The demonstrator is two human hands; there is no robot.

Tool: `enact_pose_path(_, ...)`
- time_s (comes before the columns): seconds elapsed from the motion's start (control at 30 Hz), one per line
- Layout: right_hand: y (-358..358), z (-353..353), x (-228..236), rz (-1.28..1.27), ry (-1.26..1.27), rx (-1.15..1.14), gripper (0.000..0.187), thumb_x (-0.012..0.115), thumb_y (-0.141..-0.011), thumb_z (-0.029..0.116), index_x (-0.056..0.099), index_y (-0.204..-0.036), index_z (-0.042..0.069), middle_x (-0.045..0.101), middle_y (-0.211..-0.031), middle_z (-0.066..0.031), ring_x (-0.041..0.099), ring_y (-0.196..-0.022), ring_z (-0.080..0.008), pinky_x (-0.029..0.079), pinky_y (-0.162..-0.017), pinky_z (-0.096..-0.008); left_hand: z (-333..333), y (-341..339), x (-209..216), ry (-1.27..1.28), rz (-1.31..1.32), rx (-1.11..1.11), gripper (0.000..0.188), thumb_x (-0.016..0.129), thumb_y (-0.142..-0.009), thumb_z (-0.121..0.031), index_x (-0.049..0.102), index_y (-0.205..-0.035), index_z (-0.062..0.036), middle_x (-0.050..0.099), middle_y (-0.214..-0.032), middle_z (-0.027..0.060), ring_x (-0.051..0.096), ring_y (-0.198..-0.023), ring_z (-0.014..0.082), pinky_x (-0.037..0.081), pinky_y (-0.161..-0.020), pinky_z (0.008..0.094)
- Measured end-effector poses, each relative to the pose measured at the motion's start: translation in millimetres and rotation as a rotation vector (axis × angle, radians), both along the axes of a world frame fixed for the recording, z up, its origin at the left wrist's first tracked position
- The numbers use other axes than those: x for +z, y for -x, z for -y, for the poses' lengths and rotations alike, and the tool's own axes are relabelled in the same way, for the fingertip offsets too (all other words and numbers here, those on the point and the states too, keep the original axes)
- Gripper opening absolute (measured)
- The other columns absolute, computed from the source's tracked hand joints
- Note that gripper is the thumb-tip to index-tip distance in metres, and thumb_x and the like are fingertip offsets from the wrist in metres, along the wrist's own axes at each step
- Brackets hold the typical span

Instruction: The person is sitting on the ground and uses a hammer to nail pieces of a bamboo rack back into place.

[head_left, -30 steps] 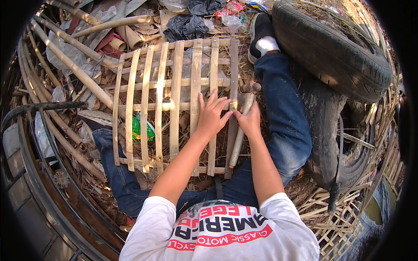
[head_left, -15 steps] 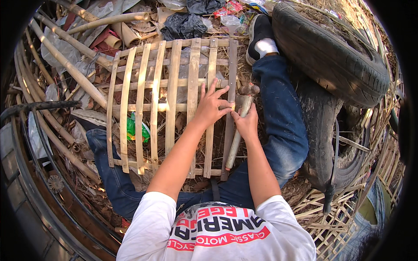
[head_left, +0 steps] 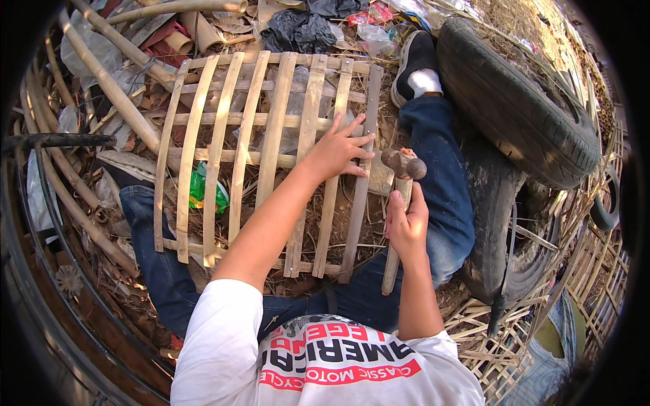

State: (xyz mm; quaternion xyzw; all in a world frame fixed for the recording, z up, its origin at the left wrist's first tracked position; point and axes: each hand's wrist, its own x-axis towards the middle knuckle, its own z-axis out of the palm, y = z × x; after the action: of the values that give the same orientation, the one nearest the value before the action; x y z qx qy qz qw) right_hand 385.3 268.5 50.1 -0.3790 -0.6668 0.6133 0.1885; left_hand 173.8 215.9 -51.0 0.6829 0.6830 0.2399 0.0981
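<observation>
A frame of bamboo slats [head_left: 273, 132] lies across my legs, its long slats crossed by several thinner strips. My left hand [head_left: 336, 152] rests on its right side, fingers spread over the outermost slats near a crossing. In my right hand [head_left: 407, 220] is a hammer [head_left: 403, 164], gripped by its pale wooden handle just below the head. The hammer's rounded metal head points up and stands to the right of the frame, apart from it. Beneath the hammer head, a small flat wooden block [head_left: 380, 177] shows beside the frame's edge.
Two worn tyres [head_left: 514, 101] are stacked to my right. Bamboo poles [head_left: 115, 88] lie at the left, beside a dark metal frame [head_left: 40, 223]. A black plastic bag [head_left: 298, 32] and other litter cover the far ground. Woven bamboo strips [head_left: 504, 348] lie at the lower right.
My right hand has drawn back to the right with the hammer, away from the slat and my left fingers. The left hand's fingers have spread flat on the frame.
</observation>
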Motion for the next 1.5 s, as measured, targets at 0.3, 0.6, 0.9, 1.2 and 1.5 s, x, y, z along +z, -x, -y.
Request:
enact_pose_path(0.3, 8.2, 2.6, 12.7, 0.378, -0.352, 0.183, 0.023, 0.061, -0.098, 0.02, 0.054, -0.105, -0.002, 0.067, -0.078, -0.0229, 0.07, -0.074, -0.0357, 0.05, -0.065, -0.0395, -3.5, -3.0, -10.4, -0.067, 0.043, 0.034, 0.04, 0.079, -0.069, -0.047, 0.077, -0.105, -0.0304, 0.061, -0.135, -0.0039, 0.035, -0.144, 0.0287, 0.014, -0.12, 0.063)
enact_pose_path(0.6, 14.7, 12.7, 5.3, 0.346, -0.335, 0.201, 0.02, 0.055, -0.101, 0.019, 0.055, -0.101, -0.001, 0.058, -0.067, -0.0137, 0.054, -0.058, -0.0185, 0.045, -0.057, -0.0358, -1.1, -4.4, -15.1, -0.091, 0.068, 0.068, 0.03, 0.081, -0.069, -0.035, 0.078, -0.098, -0.0295, 0.062, -0.134, -0.005, 0.039, -0.141, 0.0261, 0.015, -0.12, 0.0621)
enact_pose_path(0.9, 15.7, 9.4, 7.1, 0.389, -0.349, 0.19, 0.023, 0.057, -0.1, 0.02, 0.056, -0.106, -0.002, 0.063, -0.072, -0.0233, 0.066, -0.064, -0.0378, 0.048, -0.059, -0.0404, -3.9, -4.8, -15.0, -0.089, 0.025, 0.06, 0.034, 0.078, -0.07, -0.044, 0.077, -0.102, -0.0317, 0.062, -0.133, -0.0054, 0.04, -0.141, 0.0251, 0.015, -0.12, 0.0622)
enact_pose_path(1.2, 5.1, 7.3, 4.9, 0.333, -0.367, 0.196, 0.024, 0.054, -0.101, 0.021, 0.055, -0.105, -0.003, 0.059, -0.066, -0.0204, 0.054, -0.053, -0.0336, 0.045, -0.056, -0.0397, -1.1, -8.0, -20.0, -0.093, 0.056, 0.084, 0.035, 0.08, -0.07, -0.041, 0.077, -0.103, -0.0293, 0.062, -0.134, -0.0053, 0.041, -0.139, 0.0255, 0.015, -0.12, 0.0621)
enact_pose_path(1.5, 9.9, 8.7, 7.6, 0.372, -0.338, 0.212, 0.023, 0.054, -0.102, 0.021, 0.055, -0.106, -0.002, 0.058, -0.068, -0.0231, 0.058, -0.057, -0.0366, 0.044, -0.056, -0.0408, -2.3, -8.4, -20.8, -0.083, 0.032, 0.088, 0.034, 0.078, -0.073, -0.043, 0.077, -0.105, -0.0316, 0.061, -0.135, -0.0069, 0.04, -0.141, 0.0243, 0.015, -0.12, 0.0626)
